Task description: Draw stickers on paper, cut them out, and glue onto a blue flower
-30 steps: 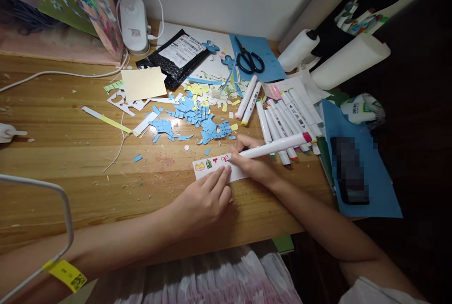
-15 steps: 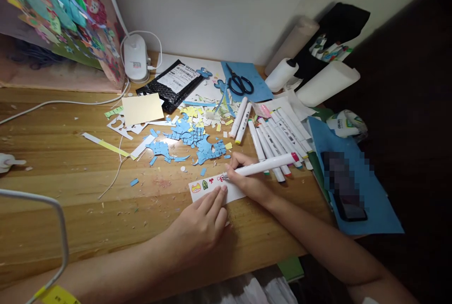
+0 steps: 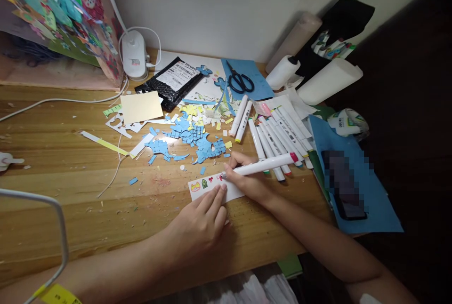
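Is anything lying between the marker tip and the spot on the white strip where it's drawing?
Nothing visible does. The right hand holds the marker with its tip at the white paper strip, beside the small red bow. The left hand pins the strip's near edge, its fingers just short of the tip.

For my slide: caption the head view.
Right hand draws with a marker on a paper strip pinned by the left hand.

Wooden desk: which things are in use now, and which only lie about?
In use: left hand pressing white paper strip; right hand, grip on white red-capped marker.
Lying about: black scissors, blue paper scraps, row of white markers.
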### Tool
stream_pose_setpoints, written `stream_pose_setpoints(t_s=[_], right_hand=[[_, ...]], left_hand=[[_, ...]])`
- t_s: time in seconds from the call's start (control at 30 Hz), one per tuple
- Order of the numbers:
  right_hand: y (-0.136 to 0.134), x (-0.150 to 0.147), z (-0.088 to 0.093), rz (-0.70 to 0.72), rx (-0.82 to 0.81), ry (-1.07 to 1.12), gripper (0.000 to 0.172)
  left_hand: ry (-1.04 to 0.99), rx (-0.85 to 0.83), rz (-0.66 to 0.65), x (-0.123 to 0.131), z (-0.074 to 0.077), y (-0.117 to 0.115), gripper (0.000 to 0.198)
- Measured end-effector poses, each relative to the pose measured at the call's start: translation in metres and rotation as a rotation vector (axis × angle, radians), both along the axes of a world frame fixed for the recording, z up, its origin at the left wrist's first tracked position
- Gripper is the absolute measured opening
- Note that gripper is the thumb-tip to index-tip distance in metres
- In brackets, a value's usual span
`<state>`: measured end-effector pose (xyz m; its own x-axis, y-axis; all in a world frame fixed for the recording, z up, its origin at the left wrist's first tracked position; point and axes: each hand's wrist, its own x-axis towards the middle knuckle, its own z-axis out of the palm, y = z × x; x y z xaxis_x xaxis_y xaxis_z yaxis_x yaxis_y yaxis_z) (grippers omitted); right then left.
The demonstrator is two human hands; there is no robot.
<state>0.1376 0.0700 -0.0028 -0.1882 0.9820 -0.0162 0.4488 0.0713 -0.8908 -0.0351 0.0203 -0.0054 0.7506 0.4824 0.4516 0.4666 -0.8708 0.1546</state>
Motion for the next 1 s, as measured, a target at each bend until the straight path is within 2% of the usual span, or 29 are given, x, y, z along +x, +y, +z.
stream_pose_setpoints(t_s=[0.37, 0.8, 1.0], right_hand=[[0.0, -0.0016, 0.002, -0.008, 0.012, -0.091, 0.029], [0.0, 0.0001, 0.0, 0.014, 0.031, -0.005, 0.028], [0.0005, 0.0018, 0.0001, -0.039, 0.046, 0.091, 0.03]], left_hand=[[0.007, 0.005, -0.011, -0.001, -0.0026, -0.0003, 0.022], [0.023, 0.011, -0.004, -0.0004, 0.0018, 0.0002, 0.025], [0.023, 0.01, -0.011, -0.001, -0.0001, -0.0001, 0.024]])
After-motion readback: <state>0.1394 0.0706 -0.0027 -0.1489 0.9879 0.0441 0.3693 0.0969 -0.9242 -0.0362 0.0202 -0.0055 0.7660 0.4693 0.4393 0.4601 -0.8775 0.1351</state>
